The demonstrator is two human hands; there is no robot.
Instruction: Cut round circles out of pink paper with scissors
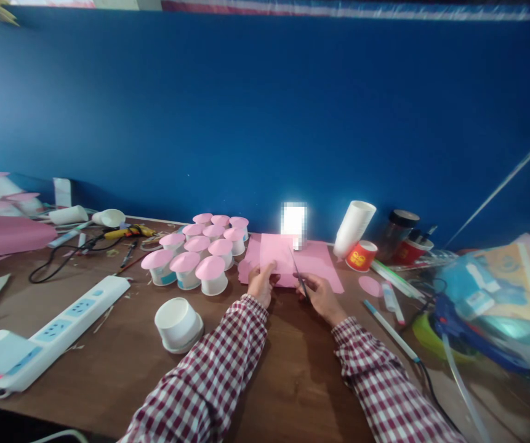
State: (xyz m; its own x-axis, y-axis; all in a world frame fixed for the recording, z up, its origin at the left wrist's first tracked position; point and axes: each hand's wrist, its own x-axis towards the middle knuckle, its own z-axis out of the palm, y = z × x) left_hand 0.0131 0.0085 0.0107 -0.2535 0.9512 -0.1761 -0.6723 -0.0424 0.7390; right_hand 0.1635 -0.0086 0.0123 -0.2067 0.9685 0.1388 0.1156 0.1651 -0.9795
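My left hand (263,285) pinches the near left edge of a pink paper sheet (277,253), thumb on top. In my right hand (321,298) is a pair of scissors (298,271), its dark blades pointing away from me along the sheet's right side. Whether the blades are cutting into the paper I cannot make out. Beneath lies a larger stack of pink paper (320,263). To the left stand several white paper cups with pink cone tops (211,269) in rows. Nearer me is a white cup (178,323) without a pink top.
A white power strip (77,317) lies at left, near a yellow glue gun (128,232). Stacked white cups (355,227), a red cup (361,255), a pink disc (370,285) and a pen-like corded tool (391,331) are at right. A blue wall (265,111) rises behind.
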